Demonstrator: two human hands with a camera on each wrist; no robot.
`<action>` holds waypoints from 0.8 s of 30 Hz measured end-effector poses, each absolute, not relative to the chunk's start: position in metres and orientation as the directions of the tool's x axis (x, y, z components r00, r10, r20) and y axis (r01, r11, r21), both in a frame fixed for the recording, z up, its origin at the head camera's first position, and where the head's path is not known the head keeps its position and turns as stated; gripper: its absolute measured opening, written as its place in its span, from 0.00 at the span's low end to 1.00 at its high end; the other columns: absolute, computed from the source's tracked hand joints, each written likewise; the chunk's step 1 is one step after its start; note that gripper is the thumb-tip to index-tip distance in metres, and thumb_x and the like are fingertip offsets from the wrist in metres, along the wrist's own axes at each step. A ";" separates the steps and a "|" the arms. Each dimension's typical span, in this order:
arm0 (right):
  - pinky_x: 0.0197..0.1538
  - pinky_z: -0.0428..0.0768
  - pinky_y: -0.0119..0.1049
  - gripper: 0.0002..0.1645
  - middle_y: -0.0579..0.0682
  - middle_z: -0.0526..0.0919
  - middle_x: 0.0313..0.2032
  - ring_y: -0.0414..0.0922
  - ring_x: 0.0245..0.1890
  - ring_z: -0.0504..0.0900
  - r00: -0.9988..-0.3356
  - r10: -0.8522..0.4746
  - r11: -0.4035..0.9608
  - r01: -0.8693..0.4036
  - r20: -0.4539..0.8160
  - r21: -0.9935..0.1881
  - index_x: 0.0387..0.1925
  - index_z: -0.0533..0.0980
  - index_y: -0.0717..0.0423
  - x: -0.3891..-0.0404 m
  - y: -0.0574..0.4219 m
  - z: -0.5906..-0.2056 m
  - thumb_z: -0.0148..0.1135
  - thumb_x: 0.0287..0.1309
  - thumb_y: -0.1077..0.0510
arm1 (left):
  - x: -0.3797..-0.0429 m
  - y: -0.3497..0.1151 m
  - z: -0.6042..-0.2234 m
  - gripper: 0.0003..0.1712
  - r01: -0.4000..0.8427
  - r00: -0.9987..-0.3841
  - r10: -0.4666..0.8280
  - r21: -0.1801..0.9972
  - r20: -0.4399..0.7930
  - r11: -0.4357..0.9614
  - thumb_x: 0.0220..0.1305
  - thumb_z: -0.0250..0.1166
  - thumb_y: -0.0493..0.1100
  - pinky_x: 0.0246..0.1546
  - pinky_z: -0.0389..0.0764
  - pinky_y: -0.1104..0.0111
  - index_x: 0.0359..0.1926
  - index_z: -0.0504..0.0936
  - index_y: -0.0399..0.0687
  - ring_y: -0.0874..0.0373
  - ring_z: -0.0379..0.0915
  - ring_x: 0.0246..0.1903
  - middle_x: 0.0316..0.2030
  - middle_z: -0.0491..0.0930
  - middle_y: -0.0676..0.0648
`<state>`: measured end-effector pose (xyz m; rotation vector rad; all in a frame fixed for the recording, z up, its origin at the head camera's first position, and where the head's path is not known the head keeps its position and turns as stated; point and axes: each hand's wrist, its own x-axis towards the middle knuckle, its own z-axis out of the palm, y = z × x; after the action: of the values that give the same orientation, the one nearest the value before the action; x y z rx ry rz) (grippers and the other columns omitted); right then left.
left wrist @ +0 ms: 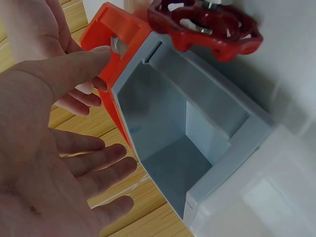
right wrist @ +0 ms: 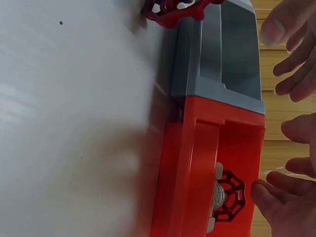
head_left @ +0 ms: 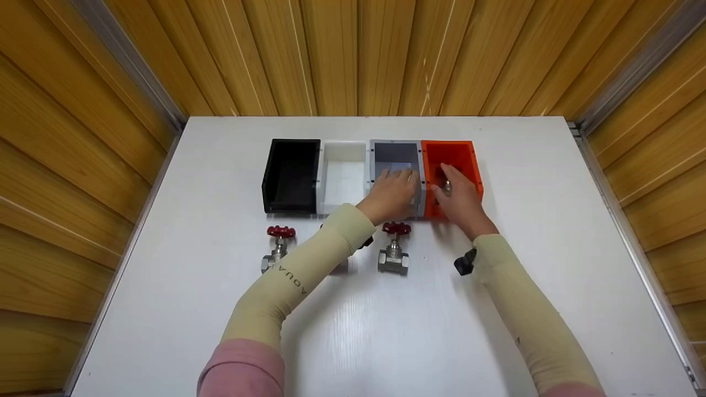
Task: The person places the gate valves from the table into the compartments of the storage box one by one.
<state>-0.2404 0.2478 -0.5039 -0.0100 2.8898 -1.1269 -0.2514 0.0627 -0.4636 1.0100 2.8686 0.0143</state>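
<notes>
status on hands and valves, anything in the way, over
Left hand open, empty; right hand likewise. One valve inside orange bin. Left sleeve partly hides leftmost valve.

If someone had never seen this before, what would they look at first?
Probably the bright orange bin, at the right end of the row, with a red-wheeled valve inside. Next, maybe the red handwheel on another valve, on the white table in front of the gray bin.

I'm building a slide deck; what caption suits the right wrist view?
Red-handled valve inside the orange bin beside the gray bin, left hand and right hand nearby.
</notes>
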 end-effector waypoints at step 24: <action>0.73 0.57 0.52 0.45 0.51 0.52 0.76 0.53 0.75 0.54 -0.996 -0.071 0.745 -0.014 -0.059 -0.667 0.76 0.44 0.47 -0.248 0.224 -0.517 0.57 0.66 0.52 | -0.215 0.029 -0.489 0.52 0.659 -0.735 0.663 0.081 -0.142 0.748 0.56 0.63 0.69 0.68 0.64 0.50 0.71 0.60 0.42 0.48 0.66 0.66 0.66 0.67 0.43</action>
<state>-0.2478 0.2239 -0.5170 -0.0698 2.8585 -1.0918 -0.2146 0.0289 -0.4886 1.0615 2.7842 0.0373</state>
